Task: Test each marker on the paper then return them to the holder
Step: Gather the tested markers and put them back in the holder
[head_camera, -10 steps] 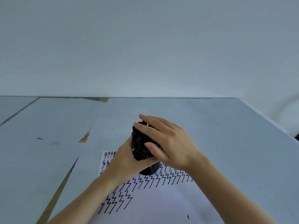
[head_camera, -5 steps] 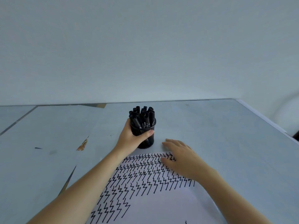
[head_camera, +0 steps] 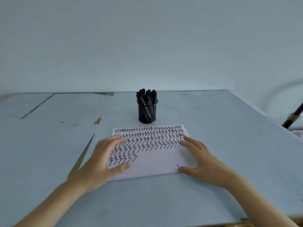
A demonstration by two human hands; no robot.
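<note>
A black mesh holder (head_camera: 147, 112) stands upright on the table just beyond the paper, filled with several black markers (head_camera: 147, 95). The white paper (head_camera: 155, 163) lies flat in front of it, its far half covered with rows of black zigzag marks. My left hand (head_camera: 100, 161) rests with spread fingers on the paper's left edge. On the paper's right edge lies my right hand (head_camera: 203, 161), fingers spread too. Neither hand holds a marker.
The pale blue table (head_camera: 213, 122) has worn patches showing brown at the left (head_camera: 98, 120) and a long scratch (head_camera: 82, 157) beside my left hand. A black pole with a gold band (head_camera: 294, 117) leans past the right table edge. A plain wall stands behind.
My left hand has let go of the holder and come back to the paper's left edge. My right hand has slid to the right edge. The view has pulled back.
</note>
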